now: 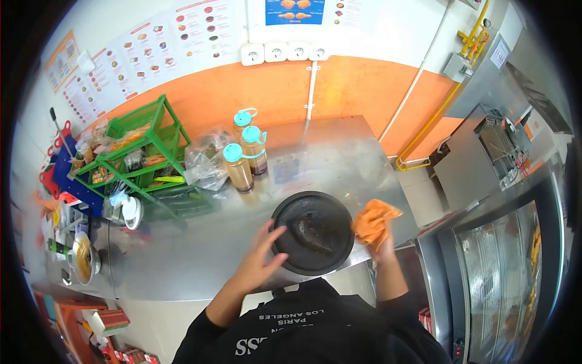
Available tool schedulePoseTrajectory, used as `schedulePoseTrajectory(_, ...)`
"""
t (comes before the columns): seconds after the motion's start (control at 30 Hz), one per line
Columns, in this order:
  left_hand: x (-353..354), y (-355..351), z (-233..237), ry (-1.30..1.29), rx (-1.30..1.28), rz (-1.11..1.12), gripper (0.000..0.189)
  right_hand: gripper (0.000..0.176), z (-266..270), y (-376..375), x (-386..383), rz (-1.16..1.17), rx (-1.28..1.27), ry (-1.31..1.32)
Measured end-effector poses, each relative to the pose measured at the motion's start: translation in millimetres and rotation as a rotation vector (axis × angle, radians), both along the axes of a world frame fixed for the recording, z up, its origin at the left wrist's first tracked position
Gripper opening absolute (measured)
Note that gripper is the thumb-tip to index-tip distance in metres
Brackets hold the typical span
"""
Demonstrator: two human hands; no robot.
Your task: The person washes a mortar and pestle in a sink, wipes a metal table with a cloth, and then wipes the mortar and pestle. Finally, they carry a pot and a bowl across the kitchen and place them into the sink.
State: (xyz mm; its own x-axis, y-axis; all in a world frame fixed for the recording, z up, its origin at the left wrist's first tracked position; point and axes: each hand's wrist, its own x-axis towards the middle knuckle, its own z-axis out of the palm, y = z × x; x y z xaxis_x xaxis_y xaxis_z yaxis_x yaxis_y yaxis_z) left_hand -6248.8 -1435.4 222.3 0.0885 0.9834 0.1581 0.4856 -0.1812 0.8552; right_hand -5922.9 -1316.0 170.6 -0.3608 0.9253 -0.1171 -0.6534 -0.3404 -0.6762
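A wide, round, black mortar (321, 209) sits at the front of the steel table (200, 261), right before me. Inside it lies a dark elongated shape (310, 235) that looks like a pestle. My left hand (259, 261) is at the mortar's left rim, its fingers spread apart and nothing in them. On the other side, my right hand (382, 250) grips a bunched orange cloth (374, 222), which is close against the mortar's right rim. The cloth covers most of the right fingers.
Three bottles with turquoise lids (233, 153) stand behind the mortar to the left. Beside them are a plastic bag (209, 159) and a green tiered rack (160, 142) with packets. A white bowl (85, 267) is at far left. A glass-fronted cabinet (500, 267) stands on the right.
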Motion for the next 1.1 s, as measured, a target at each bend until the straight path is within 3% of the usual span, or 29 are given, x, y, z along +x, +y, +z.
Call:
schedulePoseTrajectory(0.07,-23.7,-17.4,-40.7,-0.014,-0.07,0.218,0.053,0.055,-20.9,42.6,40.4,-0.219,0.088,-0.503)
schedulePoseTrajectory(0.1,-32.9,-29.3,-61.2,-0.095,-0.133,0.344,0.052,0.055,-27.6,61.1,40.5,-0.214,0.085,-0.499)
schedulePoseTrajectory(0.17,-46.8,-54.5,-94.8,-0.241,-0.201,0.562,0.05,0.055,-34.0,103.9,36.7,-0.085,0.277,-0.86)
schedulePoseTrajectory(0.3,-38.0,-83.7,-112.1,-0.18,-0.209,0.815,0.049,0.054,-67.4,177.8,26.4,0.111,0.74,-1.618)
schedulePoseTrajectory(0.33,-30.6,-87.0,-113.4,-0.151,-0.198,0.899,0.049,0.054,-84.0,188.4,23.6,0.116,0.743,-1.605)
schedulePoseTrajectory(0.4,-11.5,-91.3,-115.4,-0.142,-0.245,0.974,0.05,0.059,-107.7,207.0,13.5,0.011,1.299,-1.739)
schedulePoseTrajectory(0.47,12.0,-92.4,-116.4,-0.127,-0.286,1.069,0.052,0.07,-124.0,228.5,2.5,0.339,1.539,-1.153)
schedulePoseTrajectory(0.53,35.1,-98.5,-133.4,-0.081,-0.259,1.082,0.051,0.069,-130.9,228.5,-10.6,0.29,1.759,-1.33)
schedulePoseTrajectory(0.6,65.6,-92.9,-146.4,-0.074,-0.209,1.153,0.05,0.065,-123.7,236.9,-32.8,0.439,1.707,-1.267)
schedulePoseTrajectory(0.67,91.6,-91.6,-146.3,0.1,-0.275,1.203,0.048,0.06,-138.7,250.3,-59.2,0.374,1.687,-1.203)
schedulePoseTrajectory(0.7,110.6,-93.1,-125.7,0.009,-0.567,1.176,0.056,0.056,-144.8,261.7,-72.0,0.3,1.685,-1.157)
schedulePoseTrajectory(0.73,127.0,-84.3,-117.5,0.009,-0.575,1.189,0.056,0.056,-149.7,277.9,-84.7,0.313,1.687,-1.144)
schedulePoseTrajectory(0.87,153.9,-80.8,-128.7,0.052,-0.538,1.239,0.055,0.05,-184.7,381.8,-135.7,0.057,1.76,-1.441)
schedulePoseTrajectory(0.93,159.1,-79.3,-123.5,0.091,-0.603,1.271,0.055,0.048,-167.4,442.6,-140.1,0.316,1.814,-1.661)
schedulePoseTrajectory(1.0,163.1,-78.9,-120.2,0.139,-0.6,1.295,0.056,0.045,-187.6,503.2,-134.8,0.141,1.549,-1.661)
schedulePoseTrajectory(1.03,168.1,-75.2,-110.3,0.227,-0.647,1.305,0.055,0.045,-154.9,523.6,-115.5,0.319,1.146,-1.641)
schedulePoseTrajectory(1.07,173.1,-77.3,-101.3,0.315,-0.699,1.314,0.055,0.046,-172.3,540.6,-86.5,0.13,1.356,-1.843)
schedulePoseTrajectory(1.1,175.8,-87.4,-102.2,0.387,-0.681,1.303,0.055,0.048,-164.7,554.0,-57.1,0.053,1.407,-1.925)
